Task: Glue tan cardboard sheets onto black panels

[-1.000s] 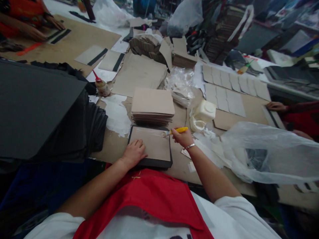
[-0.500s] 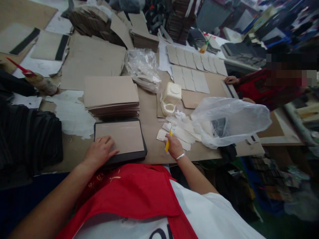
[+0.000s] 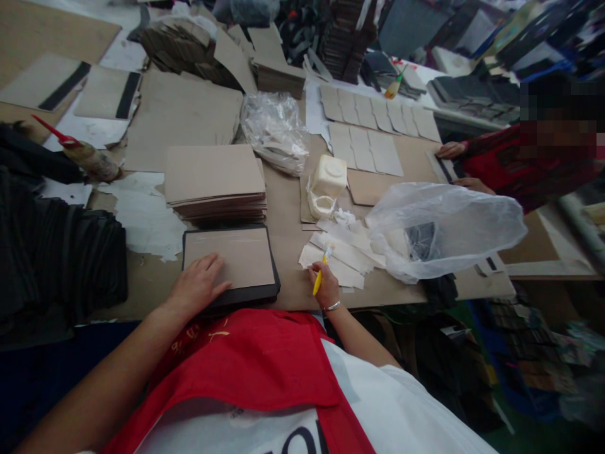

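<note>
My left hand (image 3: 202,280) lies flat, fingers outstretched, on the left part of a tan cardboard sheet (image 3: 246,252). That sheet rests on a black panel (image 3: 267,292) at the table's front edge, and the black shows as a border around it. My right hand (image 3: 327,287) is closed around a small yellow-handled brush (image 3: 319,280), held over the table right of the sheet. The brush's pale tip points up and away from me, over some white paper strips (image 3: 343,268). Behind the strips is a cream plastic container (image 3: 329,176) with its side cut open.
Beyond the sheet stands a stack of cardboard (image 3: 215,176). Black folded pieces (image 3: 61,265) are piled at left, near a red-nozzled bottle (image 3: 87,157). A clear plastic bag (image 3: 472,221) lies at right. Across the table, a co-worker's hand (image 3: 451,150) rests on a strip-edged board.
My right hand has drawn slightly nearer with the brush, whose tip now shows more plainly. My left hand has stayed on the sheet. The whole view has shifted slightly.
</note>
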Demonstrator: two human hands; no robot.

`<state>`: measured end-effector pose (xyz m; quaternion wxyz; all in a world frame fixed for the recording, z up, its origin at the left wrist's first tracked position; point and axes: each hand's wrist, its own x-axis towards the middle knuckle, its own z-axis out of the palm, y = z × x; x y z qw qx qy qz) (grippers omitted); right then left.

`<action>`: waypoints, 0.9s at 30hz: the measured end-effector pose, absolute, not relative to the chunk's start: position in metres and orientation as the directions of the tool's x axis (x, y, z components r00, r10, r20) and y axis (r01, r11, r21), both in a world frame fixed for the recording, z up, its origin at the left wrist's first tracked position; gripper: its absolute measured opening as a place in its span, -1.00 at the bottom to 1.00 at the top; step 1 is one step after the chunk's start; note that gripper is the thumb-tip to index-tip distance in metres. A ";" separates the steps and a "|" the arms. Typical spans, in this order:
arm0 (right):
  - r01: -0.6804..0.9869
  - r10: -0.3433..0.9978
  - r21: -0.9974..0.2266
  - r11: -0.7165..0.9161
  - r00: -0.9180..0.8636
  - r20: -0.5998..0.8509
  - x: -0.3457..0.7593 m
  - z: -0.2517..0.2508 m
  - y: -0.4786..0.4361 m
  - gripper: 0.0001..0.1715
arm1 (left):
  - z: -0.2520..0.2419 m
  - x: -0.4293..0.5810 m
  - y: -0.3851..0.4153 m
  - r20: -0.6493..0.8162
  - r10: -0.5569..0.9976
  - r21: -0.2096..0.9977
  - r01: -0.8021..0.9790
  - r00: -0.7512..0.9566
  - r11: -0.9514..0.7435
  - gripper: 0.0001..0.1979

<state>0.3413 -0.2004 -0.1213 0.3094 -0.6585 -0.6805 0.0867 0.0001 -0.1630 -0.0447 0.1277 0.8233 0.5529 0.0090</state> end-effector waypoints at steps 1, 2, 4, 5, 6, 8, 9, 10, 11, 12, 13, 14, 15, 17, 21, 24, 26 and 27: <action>0.785 0.955 -0.610 0.108 0.088 0.283 0.336 -0.113 -0.198 -0.79 | -0.043 0.009 -0.163 -0.064 0.916 0.291 0.885 0.396 -0.362 -0.55; 0.724 0.963 -0.681 0.109 0.095 0.254 0.330 -0.104 -0.194 -0.77 | -0.040 0.020 -0.162 -0.006 0.914 0.377 0.848 0.405 -0.373 -0.55; 0.624 0.977 -0.770 0.133 0.048 0.208 0.317 -0.084 -0.187 -0.72 | -0.036 0.050 -0.156 0.060 0.901 0.569 0.726 0.430 -0.385 -0.52; 0.584 0.981 -0.798 0.150 0.012 0.193 0.310 -0.075 -0.184 -0.71 | -0.034 0.066 -0.152 0.065 0.892 0.665 0.647 0.446 -0.373 -0.49; 0.556 0.982 -0.814 0.166 -0.022 0.185 0.303 -0.066 -0.180 -0.71 | -0.033 0.081 -0.147 0.062 0.884 0.746 0.567 0.463 -0.350 -0.47; 0.535 0.979 -0.821 0.200 -0.073 0.191 0.292 -0.052 -0.174 -0.73 | -0.031 0.104 -0.137 0.017 0.878 0.859 0.442 0.479 -0.257 -0.60; 0.541 0.974 -0.810 0.225 -0.097 0.206 0.287 -0.047 -0.171 -0.72 | -0.031 0.110 -0.133 -0.022 0.887 0.905 0.386 0.462 -0.179 -0.71; 0.557 0.965 -0.788 0.262 -0.123 0.233 0.283 -0.044 -0.168 -0.70 | -0.031 0.111 -0.131 -0.072 0.899 0.944 0.320 0.433 -0.079 -0.79; 0.582 0.952 -0.754 0.304 -0.148 0.269 0.280 -0.042 -0.165 -0.66 | -0.031 0.109 -0.130 -0.130 0.912 0.971 0.236 0.390 0.038 -0.82; 0.614 0.937 -0.710 0.344 -0.173 0.304 0.278 -0.042 -0.162 -0.64 | -0.032 0.104 -0.130 -0.194 0.920 0.979 0.134 0.340 0.156 -0.83; 0.648 0.923 -0.663 0.375 -0.196 0.330 0.275 -0.044 -0.159 -0.64 | -0.032 0.095 -0.132 -0.262 0.921 0.964 0.024 0.289 0.266 -0.82; 0.680 0.915 -0.621 0.390 -0.211 0.343 0.273 -0.046 -0.156 -0.66 | -0.033 0.084 -0.135 -0.330 0.915 0.931 -0.081 0.234 0.356 -0.80; 0.707 0.915 -0.592 0.388 -0.216 0.342 0.270 -0.049 -0.153 -0.70 | -0.034 0.072 -0.138 -0.390 0.903 0.892 -0.170 0.179 0.419 -0.77; 0.740 0.928 -0.572 0.354 -0.201 0.314 0.263 -0.056 -0.145 -0.76 | -0.038 0.046 -0.143 -0.480 0.875 0.831 -0.284 0.071 0.479 -0.73; 0.762 0.947 -0.579 0.290 -0.142 0.287 0.243 -0.068 -0.122 -0.72 | -0.049 0.001 -0.139 -0.511 0.844 0.849 -0.244 -0.160 0.468 -0.72; 0.783 0.955 -0.570 0.248 -0.101 0.277 0.227 -0.074 -0.102 -0.69 | -0.058 -0.024 -0.127 -0.404 0.868 0.902 0.030 -0.290 0.430 -0.72; 0.796 0.959 -0.562 0.226 -0.080 0.271 0.219 -0.079 -0.090 -0.67 | -0.063 -0.036 -0.117 -0.269 0.899 0.892 0.264 -0.345 0.367 -0.73; 0.799 0.960 -0.559 0.219 -0.074 0.271 0.216 -0.082 -0.084 -0.67 | -0.064 -0.041 -0.112 -0.190 0.913 0.868 0.373 -0.361 0.328 -0.74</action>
